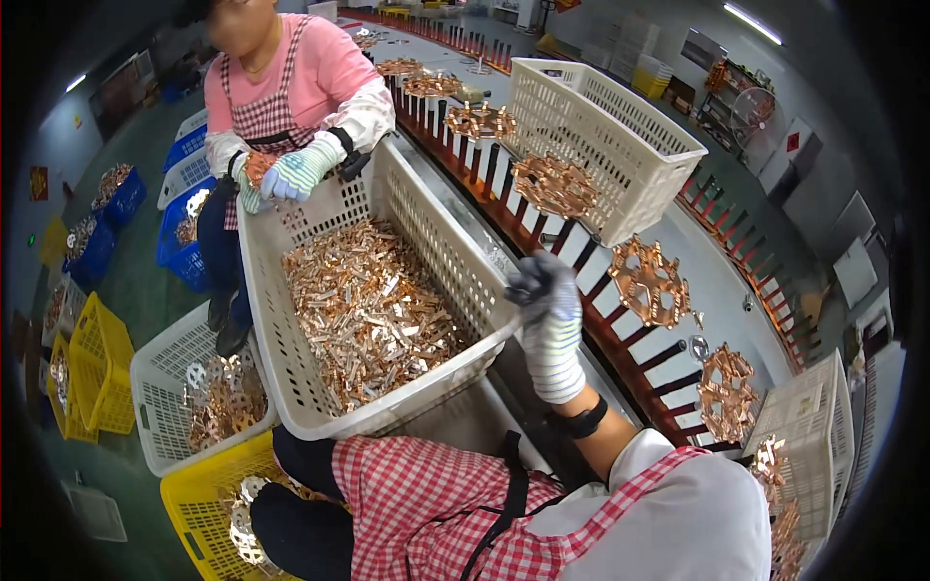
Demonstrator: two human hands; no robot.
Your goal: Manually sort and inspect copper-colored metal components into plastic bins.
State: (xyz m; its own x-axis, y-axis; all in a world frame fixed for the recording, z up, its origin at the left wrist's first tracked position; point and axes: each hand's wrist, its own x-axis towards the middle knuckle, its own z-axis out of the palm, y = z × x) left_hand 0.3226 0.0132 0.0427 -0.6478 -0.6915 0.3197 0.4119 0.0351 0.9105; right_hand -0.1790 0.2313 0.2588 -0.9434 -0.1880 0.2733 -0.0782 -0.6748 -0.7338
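My right hand (550, 329), in a striped white glove with dark grey fingers, is raised beside the near right corner of a large white perforated crate (320, 418). Its fingers are curled in and slightly blurred, and whatever they hold, if anything, is hidden. Small flat copper-coloured metal strips (373, 310) fill the bottom of that crate. Just past my hand stands a row of dark upright pegs (584, 254) on a reddish rail. Round copper-coloured pierced metal pieces (651, 283) lie spaced out along it. My left hand is out of view.
A co-worker's gloved hands (302, 169) hold copper-coloured pieces over the crate's far end. A white crate (601, 126) stands on the grey table beyond the pegs. White (155, 382) and yellow (189, 518) crates with metal pieces stand at lower left, blue baskets (184, 247) farther back.
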